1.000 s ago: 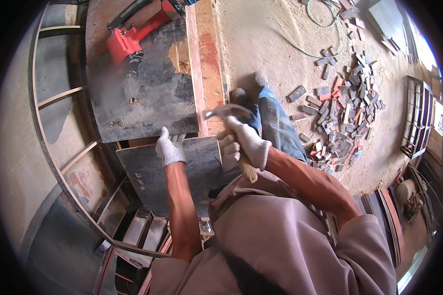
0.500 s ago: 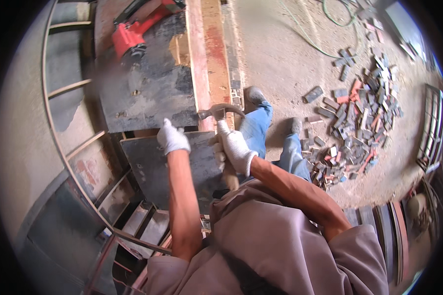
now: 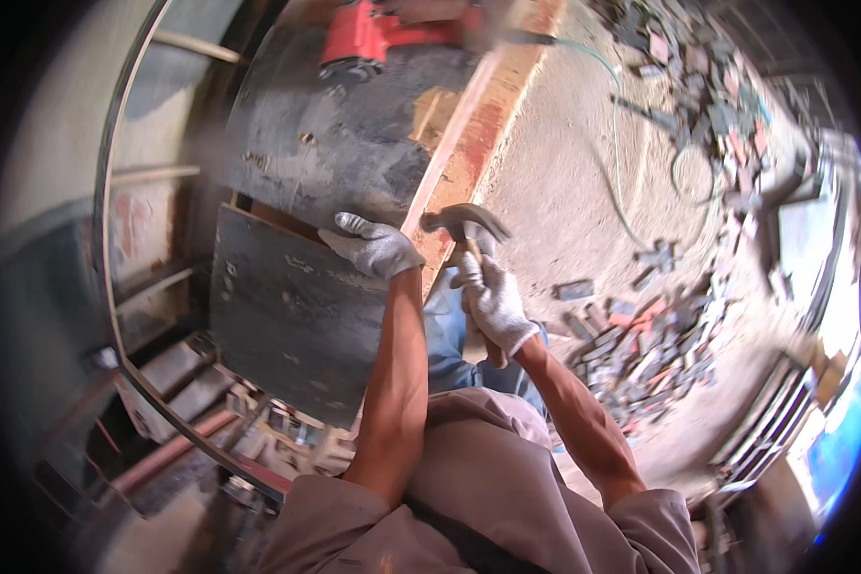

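Note:
My right hand (image 3: 495, 304), in a white knit glove, grips the wooden handle of a claw hammer (image 3: 467, 222). Its metal head is raised beside the long wooden plank's edge. Also gloved, my left hand (image 3: 381, 251) has its fingers stretched out and thumb apart, with nothing visible in it. It is over the seam where a dark upper panel (image 3: 344, 143) and a dark lower panel (image 3: 287, 306) come together. Along the panels' right side runs a worn wooden plank (image 3: 478, 143) with reddish stains; my left wrist is close to it.
A red power tool (image 3: 359, 38) lies on the upper panel, its shape blurred. A thin green hose (image 3: 617, 143) trails over the floor at right. Several wood offcuts (image 3: 641, 344) are heaped there. A curved frame with slats (image 3: 110, 182) stands at left.
The view has turned, so the panels and floor appear rotated. My left hand has shifted right along the seam toward the plank, its fingers now spread. My right hand still holds the hammer.

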Action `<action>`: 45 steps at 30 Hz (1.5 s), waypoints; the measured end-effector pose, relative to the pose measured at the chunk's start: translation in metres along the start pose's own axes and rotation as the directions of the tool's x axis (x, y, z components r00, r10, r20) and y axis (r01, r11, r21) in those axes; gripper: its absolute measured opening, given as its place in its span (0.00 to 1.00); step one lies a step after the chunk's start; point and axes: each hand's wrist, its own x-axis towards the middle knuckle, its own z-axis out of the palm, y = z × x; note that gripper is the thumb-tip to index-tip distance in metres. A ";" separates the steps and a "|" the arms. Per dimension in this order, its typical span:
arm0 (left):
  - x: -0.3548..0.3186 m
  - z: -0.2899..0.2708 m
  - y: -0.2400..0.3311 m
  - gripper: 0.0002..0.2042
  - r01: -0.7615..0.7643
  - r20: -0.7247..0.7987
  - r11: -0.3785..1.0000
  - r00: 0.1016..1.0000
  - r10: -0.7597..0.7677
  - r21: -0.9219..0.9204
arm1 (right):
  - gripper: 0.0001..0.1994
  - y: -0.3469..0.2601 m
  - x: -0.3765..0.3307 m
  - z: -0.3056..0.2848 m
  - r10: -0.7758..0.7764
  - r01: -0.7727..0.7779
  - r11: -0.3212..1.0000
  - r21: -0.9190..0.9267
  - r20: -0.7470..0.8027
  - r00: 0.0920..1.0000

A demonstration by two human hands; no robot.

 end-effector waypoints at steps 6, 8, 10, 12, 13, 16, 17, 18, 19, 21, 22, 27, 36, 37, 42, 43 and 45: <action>-0.006 -0.001 0.002 0.22 -0.428 -0.381 0.900 0.848 0.368 -0.083 | 0.18 -0.032 0.012 -0.061 -0.255 0.275 0.921 -0.276 0.107 0.961; -0.007 -0.009 0.005 0.22 -0.459 -0.415 0.889 0.807 0.420 0.008 | 0.18 -0.046 0.024 -0.067 -0.400 0.453 0.797 -0.399 0.213 0.891; -0.010 -0.014 0.012 0.22 -0.521 -0.431 0.852 0.758 0.489 0.051 | 0.18 -0.051 0.043 -0.073 -0.446 0.534 0.737 -0.415 0.296 0.845; -0.010 -0.008 0.012 0.24 -0.524 -0.476 0.851 0.742 0.472 0.027 | 0.19 -0.064 0.057 -0.076 -0.322 0.439 0.776 -0.452 0.315 0.893; -0.014 -0.008 0.017 0.25 -0.484 -0.471 0.874 0.761 0.447 0.047 | 0.19 -0.068 0.064 -0.078 -0.298 0.418 0.786 -0.455 0.314 0.901; -0.010 0.008 -0.017 0.31 -0.229 -0.219 0.962 0.941 0.258 0.150 | 0.21 -0.075 0.071 -0.089 -0.239 0.386 0.824 -0.414 0.364 0.900; 0.000 0.007 -0.019 0.31 -0.113 -0.131 0.982 0.982 0.133 0.150 | 0.22 -0.077 0.071 -0.100 -0.208 0.364 0.849 -0.383 0.392 0.896; 0.007 0.006 -0.016 0.30 -0.004 -0.040 0.988 0.999 0.010 0.153 | 0.22 -0.075 0.069 -0.112 -0.187 0.345 0.855 -0.386 0.391 0.901; 0.016 0.003 -0.019 0.28 0.025 -0.006 0.988 1.000 -0.025 0.155 | 0.23 -0.073 0.064 -0.121 -0.161 0.325 0.861 -0.391 0.397 0.904; 0.027 -0.002 -0.017 0.25 0.077 0.065 0.984 0.994 -0.088 0.158 | 0.20 -0.076 0.060 -0.137 -0.127 0.303 0.866 -0.397 0.412 0.902; 0.022 -0.003 -0.016 0.24 0.078 0.053 0.979 0.995 -0.090 0.187 | 0.21 -0.081 0.060 -0.142 -0.150 0.334 0.842 -0.425 0.410 0.900; 0.017 -0.004 -0.035 0.31 0.112 0.062 0.954 0.989 -0.134 0.278 | 0.20 -0.140 0.101 -0.101 -0.265 0.514 0.729 -0.453 0.505 0.822; 0.076 0.007 -0.004 0.26 0.086 0.151 0.935 0.978 -0.145 0.344 | 0.29 -0.193 0.250 -0.015 -0.357 0.785 0.174 -0.594 0.705 0.612; 0.070 0.019 -0.011 0.24 0.110 0.053 0.930 0.989 -0.137 0.350 | 0.25 -0.181 0.266 -0.016 -0.432 0.787 0.100 -0.608 0.686 0.585; 0.059 0.020 0.011 0.22 0.254 0.115 0.894 0.942 -0.315 0.370 | 0.24 -0.177 0.275 -0.029 -0.423 0.802 -0.117 -0.586 0.759 0.494; 0.067 0.015 0.001 0.21 0.208 0.137 0.880 0.947 -0.290 0.428 | 0.22 -0.192 0.243 -0.015 -0.325 0.728 0.111 -0.676 0.668 0.669; 0.103 0.023 -0.057 0.20 0.015 0.208 0.776 0.960 -0.188 0.631 | 0.21 -0.192 0.263 -0.004 -0.308 0.775 0.308 -0.552 0.713 0.630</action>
